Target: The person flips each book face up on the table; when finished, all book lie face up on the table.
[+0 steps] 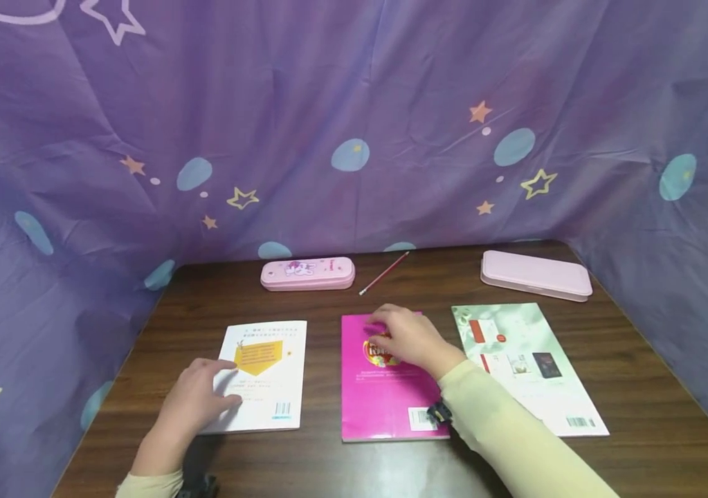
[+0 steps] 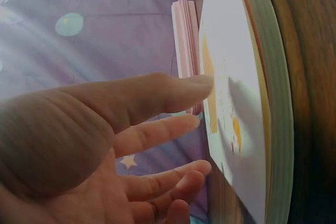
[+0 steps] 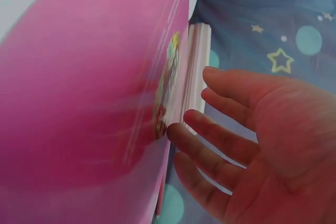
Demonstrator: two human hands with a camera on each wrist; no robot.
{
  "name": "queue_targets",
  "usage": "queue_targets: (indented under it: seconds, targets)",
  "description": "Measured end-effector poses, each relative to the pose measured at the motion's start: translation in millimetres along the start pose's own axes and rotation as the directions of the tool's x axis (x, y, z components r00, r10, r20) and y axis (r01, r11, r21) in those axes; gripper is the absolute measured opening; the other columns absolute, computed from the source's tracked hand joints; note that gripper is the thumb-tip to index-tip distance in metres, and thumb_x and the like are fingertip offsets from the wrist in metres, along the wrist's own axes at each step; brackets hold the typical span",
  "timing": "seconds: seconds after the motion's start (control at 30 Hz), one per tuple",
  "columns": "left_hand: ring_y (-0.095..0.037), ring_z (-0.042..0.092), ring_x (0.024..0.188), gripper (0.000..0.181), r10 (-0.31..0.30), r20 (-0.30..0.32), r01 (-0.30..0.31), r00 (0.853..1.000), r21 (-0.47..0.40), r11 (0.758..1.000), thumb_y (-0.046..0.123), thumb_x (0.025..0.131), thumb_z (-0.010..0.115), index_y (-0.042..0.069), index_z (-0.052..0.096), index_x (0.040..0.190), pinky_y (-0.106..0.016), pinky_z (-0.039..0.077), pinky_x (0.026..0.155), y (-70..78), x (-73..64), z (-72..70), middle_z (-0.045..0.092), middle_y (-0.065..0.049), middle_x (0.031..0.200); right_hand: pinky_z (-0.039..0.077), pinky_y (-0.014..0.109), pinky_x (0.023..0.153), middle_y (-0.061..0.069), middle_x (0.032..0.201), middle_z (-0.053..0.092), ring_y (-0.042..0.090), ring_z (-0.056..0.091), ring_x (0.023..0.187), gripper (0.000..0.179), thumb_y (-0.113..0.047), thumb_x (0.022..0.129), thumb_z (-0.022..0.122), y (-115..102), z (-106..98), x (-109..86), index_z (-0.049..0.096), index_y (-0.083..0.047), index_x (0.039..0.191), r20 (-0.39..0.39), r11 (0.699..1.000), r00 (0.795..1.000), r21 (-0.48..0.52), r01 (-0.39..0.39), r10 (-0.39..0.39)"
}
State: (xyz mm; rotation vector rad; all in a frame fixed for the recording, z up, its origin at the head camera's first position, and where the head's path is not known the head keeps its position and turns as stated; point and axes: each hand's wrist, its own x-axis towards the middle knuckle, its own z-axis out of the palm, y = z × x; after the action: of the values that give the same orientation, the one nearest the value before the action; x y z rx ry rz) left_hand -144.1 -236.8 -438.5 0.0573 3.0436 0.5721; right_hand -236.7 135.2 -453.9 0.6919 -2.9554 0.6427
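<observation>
My left hand [image 1: 199, 393] hovers at the left edge of a white book [image 1: 269, 408] with a yellow panel on its cover. In the left wrist view its thumb and loosely spread fingers [image 2: 157, 182] are close over the cover, and the book's thick page edge shows. The right hand [image 1: 410, 337] is over the upper part of a magenta book [image 1: 372, 408], beside its round coloured emblem. Relaxed, slightly bent fingers [image 3: 210, 150] hold nothing in the right wrist view. To the right lies a pale green and white book [image 1: 568, 408], partly covered by the right sleeve.
Behind the books, a pink pencil case [image 1: 308, 274] with a cartoon print lies at left and a plain pink case [image 1: 536, 275] at right. A red pencil [image 1: 385, 273] lies between them. Purple patterned cloth [image 1: 354, 104] hangs around the dark wooden table [image 1: 291, 463].
</observation>
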Motion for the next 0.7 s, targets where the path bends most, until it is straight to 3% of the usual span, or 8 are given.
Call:
queue_targets:
  seconds: [0.37, 0.7]
  targets:
    - [-0.028, 0.06, 0.092, 0.06, -0.08, 0.126, 0.078, 0.989, 0.022, 0.997, 0.022, 0.07, 0.093, 0.004, 0.069, 0.121, -0.055, 0.053, 0.087, -11.9, -5.2, -6.0, 0.064, -0.021, 0.11, 0.051, 0.044, 0.106, 0.006, 0.13, 0.07, 0.026, 0.067, 0.123, 0.037, -0.025, 0.092, 0.079, -21, 7, 19.3, 0.073, -0.011, 0.125, 0.058, 0.996, 0.996, 0.048, 0.071, -0.074]
    - [-0.021, 0.061, 0.087, 0.061, -0.054, 0.172, 0.048, 0.984, 0.039, 0.998, 0.022, 0.063, 0.096, 0.006, 0.066, 0.113, -0.047, 0.052, 0.08, -18.8, -9.8, -9.4, 0.068, -0.007, 0.095, 0.049, 0.045, 0.109, 0.005, 0.127, 0.07, 0.027, 0.064, 0.123, 0.034, -0.022, 0.09, 0.079, -36, 16, 41.9, 0.074, -0.013, 0.123, 0.093, 0.988, 0.985, 0.072, 0.139, -0.146]
